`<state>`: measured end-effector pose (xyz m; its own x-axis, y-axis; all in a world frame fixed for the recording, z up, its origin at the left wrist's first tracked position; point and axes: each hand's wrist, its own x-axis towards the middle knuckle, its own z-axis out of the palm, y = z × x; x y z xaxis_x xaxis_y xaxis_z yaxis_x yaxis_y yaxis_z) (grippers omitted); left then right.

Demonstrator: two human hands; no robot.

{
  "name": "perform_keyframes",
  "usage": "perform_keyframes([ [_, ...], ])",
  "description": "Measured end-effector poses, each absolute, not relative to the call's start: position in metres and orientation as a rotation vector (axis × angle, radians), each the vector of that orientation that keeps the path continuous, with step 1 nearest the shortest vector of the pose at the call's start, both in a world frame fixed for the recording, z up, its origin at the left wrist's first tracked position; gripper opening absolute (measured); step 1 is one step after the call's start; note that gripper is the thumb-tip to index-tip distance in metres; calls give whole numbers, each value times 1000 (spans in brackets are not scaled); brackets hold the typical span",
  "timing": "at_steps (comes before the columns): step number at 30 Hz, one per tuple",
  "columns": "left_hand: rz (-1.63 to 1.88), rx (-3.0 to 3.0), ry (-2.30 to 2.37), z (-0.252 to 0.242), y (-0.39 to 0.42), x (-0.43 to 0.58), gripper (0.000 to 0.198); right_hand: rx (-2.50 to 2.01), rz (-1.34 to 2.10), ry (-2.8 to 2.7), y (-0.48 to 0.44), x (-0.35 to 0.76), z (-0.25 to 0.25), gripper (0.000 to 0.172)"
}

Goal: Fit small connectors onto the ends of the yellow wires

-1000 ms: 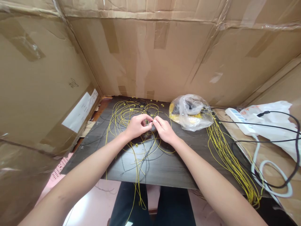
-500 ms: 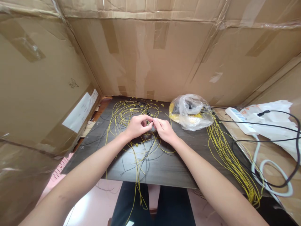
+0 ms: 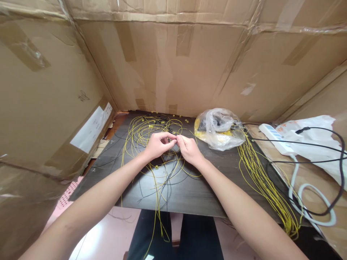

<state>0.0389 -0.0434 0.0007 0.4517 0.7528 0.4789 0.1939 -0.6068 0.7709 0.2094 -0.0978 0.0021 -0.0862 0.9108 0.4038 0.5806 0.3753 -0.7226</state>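
Note:
Over a dark tabletop (image 3: 195,196), my left hand (image 3: 159,145) and my right hand (image 3: 189,148) meet fingertip to fingertip. Each is closed in a pinch. What they hold between them is too small and too covered by the fingers to make out. Thin yellow wires (image 3: 130,144) lie in loose loops under and behind both hands, and some trail over the table's front edge. Dark thin wires (image 3: 168,177) run among them below the hands. Small black pieces (image 3: 164,119) and yellow bits are scattered beyond the loops. One yellow bit (image 3: 156,167) sits nearer to me.
A clear plastic bag (image 3: 219,130) with yellow and black contents stands right of my hands. A bundle of yellow wires (image 3: 267,191) hangs off the right side. Farther right are a white power strip (image 3: 276,139) and black cables. Cardboard walls (image 3: 151,65) enclose the table.
My hands keep the same fingertip-to-fingertip pinch, with hardly any movement. The whole view has shifted very slightly.

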Motion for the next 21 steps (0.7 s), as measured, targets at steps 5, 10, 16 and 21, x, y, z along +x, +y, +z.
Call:
perform_keyframes([
  [5, 1175, 2144, 789, 3, -47, 40, 13, -1328, 518, -1757, -98, 208, 0, 49],
  [10, 1189, 2222, 837, 6, -52, 41, 9, -1360, 501, -1743, -100, 208, 0, 43],
  [16, 1162, 2271, 847, 8, -52, 41, 10, -1304, 492, -1729, -100, 209, 4, 22],
  [21, 1221, 2318, 809, 8, -52, 39, 9, -1300, 483, -1752, -100, 207, 5, 31],
])
